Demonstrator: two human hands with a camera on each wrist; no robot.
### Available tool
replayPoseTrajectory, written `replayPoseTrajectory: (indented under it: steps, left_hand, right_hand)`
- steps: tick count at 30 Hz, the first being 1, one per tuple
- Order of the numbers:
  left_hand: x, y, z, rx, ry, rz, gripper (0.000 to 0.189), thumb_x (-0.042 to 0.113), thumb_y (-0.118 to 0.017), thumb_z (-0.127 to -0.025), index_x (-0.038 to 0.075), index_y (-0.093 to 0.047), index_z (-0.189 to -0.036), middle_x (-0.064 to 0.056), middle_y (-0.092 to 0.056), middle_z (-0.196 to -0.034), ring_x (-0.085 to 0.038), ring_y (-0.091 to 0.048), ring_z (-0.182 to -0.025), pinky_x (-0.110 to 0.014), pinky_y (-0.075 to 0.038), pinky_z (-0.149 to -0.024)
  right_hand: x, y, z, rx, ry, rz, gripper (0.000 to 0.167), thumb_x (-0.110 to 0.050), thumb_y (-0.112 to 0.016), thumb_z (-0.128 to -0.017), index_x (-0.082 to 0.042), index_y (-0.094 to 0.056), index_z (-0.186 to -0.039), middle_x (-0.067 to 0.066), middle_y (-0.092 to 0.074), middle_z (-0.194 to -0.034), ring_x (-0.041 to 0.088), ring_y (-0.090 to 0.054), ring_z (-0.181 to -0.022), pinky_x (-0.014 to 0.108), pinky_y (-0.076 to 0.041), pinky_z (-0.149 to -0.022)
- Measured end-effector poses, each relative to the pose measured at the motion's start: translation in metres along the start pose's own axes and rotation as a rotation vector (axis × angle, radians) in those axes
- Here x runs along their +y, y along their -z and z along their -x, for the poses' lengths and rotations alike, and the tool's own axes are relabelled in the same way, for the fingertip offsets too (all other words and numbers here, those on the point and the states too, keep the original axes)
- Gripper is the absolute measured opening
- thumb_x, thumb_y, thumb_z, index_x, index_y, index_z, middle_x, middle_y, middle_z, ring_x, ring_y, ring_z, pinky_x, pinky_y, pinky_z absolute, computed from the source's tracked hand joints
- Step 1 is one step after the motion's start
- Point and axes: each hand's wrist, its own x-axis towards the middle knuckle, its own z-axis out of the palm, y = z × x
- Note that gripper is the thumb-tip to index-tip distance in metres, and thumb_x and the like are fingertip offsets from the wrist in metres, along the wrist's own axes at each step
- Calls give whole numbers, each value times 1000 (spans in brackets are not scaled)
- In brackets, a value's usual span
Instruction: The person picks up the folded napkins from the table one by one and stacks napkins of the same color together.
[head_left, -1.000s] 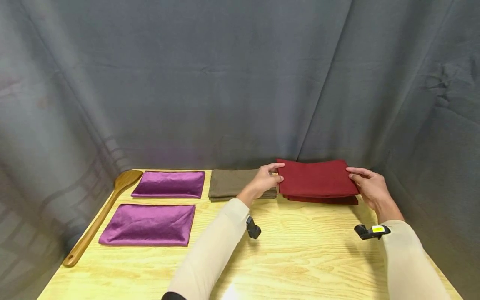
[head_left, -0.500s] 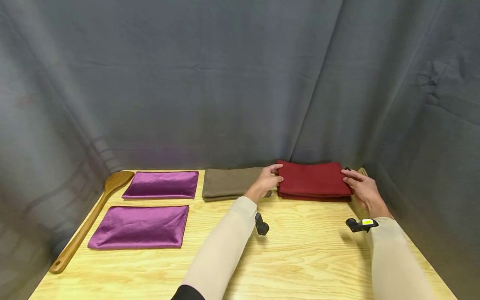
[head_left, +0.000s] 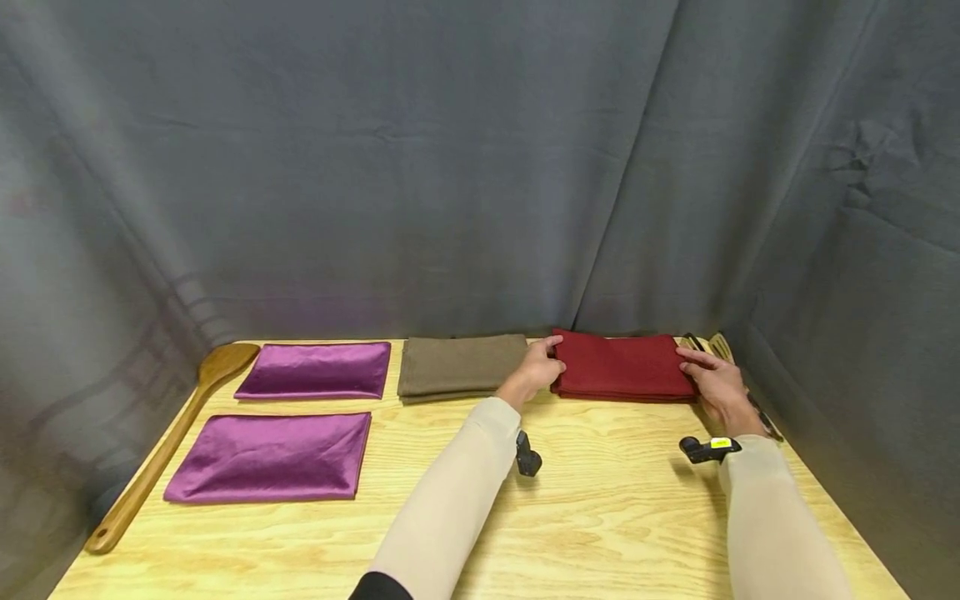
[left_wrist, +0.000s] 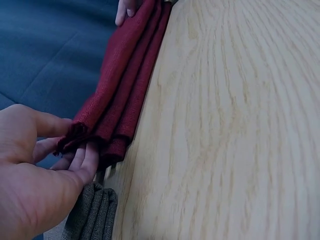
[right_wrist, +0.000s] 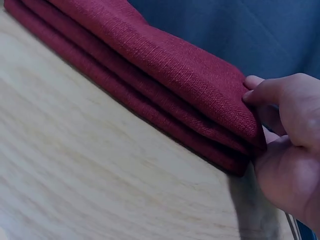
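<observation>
A stack of folded dark red cloth [head_left: 622,365] lies at the back right of the wooden table, its layers showing along the near side. My left hand [head_left: 536,368] pinches the left end; in the left wrist view, thumb and forefinger are at the top fold while other fingers reach under it. At the opposite end, my right hand [head_left: 720,390] holds the corner between fingertips on top and the part of the hand below, as the right wrist view [right_wrist: 295,145] shows. Just left of my left hand lies a folded olive-brown cloth [head_left: 453,365].
Two shiny purple folded cloths, one behind [head_left: 318,369] and one in front [head_left: 273,457], lie on the left. A long wooden spatula [head_left: 165,446] runs along the table's left edge. Slim black and gold items [head_left: 722,346] lie behind my right hand. Grey curtain [head_left: 412,167] encloses the back and sides.
Both hands have lowered the red cloth, so its upper layers now sit flush on the layer below. The head view has shifted slightly right, and black and gold items show beside the right hand.
</observation>
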Motion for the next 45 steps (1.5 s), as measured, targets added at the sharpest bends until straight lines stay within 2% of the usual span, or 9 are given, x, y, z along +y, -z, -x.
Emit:
replayPoseTrajectory:
  steps: [7,14,20,24,30,33,36,41,45]
  left_hand:
    - [1,-5,5,-5,20,-37,62,-9,-51,-97,7,-43,-156,-21,-53,-150,-30,-56,-133,-40,-52,-105]
    - [2,-10,9,33,31,-72,63,-10,-54,-93,4,-45,-154,-20,-54,-149,-29,-56,-134,-40,-49,-111]
    - [4,-11,11,69,45,-96,63,-10,-53,-93,4,-46,-154,-19,-55,-148,-28,-55,-134,-39,-48,-111]
    - [8,-10,13,109,51,-186,63,-8,-50,-92,5,-47,-154,-17,-54,-150,-28,-53,-137,-38,-47,-113]
    - [12,-8,17,168,-13,-402,64,-3,-53,-88,3,-49,-151,-20,-49,-149,-30,-44,-142,-34,-39,-119]
    - [13,-1,18,160,-72,-403,62,-2,-55,-89,1,-49,-151,-20,-49,-150,-30,-45,-142,-35,-40,-119]
    - [17,13,25,112,-129,-361,58,-1,-56,-94,3,-49,-151,-20,-48,-152,-32,-47,-142,-40,-44,-114]
    - [28,47,51,10,-175,-260,52,5,-56,-101,13,-49,-152,-14,-42,-157,-35,-45,-143,-45,-49,-108]
    - [37,75,88,-40,-264,-235,50,7,-59,-101,18,-51,-149,-10,-40,-158,-34,-43,-146,-48,-45,-115]
  right_hand:
    - [7,0,3,20,-8,-44,34,2,-59,-99,-23,-80,-113,-23,-64,-94,-4,-65,-78,17,-56,-65]
    - [7,4,2,0,-23,-19,34,-2,-59,-100,-17,-75,-126,-20,-62,-97,-2,-66,-79,20,-58,-66]
    - [4,-1,0,5,-20,45,32,-5,-60,-101,-23,-76,-122,-20,-59,-99,-2,-65,-79,18,-57,-67]
    - [3,-7,-1,9,-35,55,32,-6,-59,-102,-19,-73,-128,-15,-56,-105,-3,-64,-80,18,-57,-69]
    - [-6,-16,-1,118,9,411,41,-18,-54,-104,-4,-60,-142,0,-58,-120,-4,-52,-84,14,-48,-70]
    - [-13,-17,2,185,44,563,41,-21,-54,-103,-4,-62,-140,4,-62,-119,-3,-49,-85,15,-43,-70]
    - [-21,-17,10,213,95,605,40,-22,-54,-103,-4,-64,-138,-5,-64,-112,-5,-47,-86,13,-42,-71]
    - [-33,-22,33,144,201,449,38,-20,-53,-106,-1,-63,-137,-28,-58,-102,-14,-54,-87,6,-47,-74]
    - [-41,-39,55,-3,292,178,29,-13,-55,-106,-1,-64,-130,-25,-65,-104,-8,-66,-90,9,-53,-82]
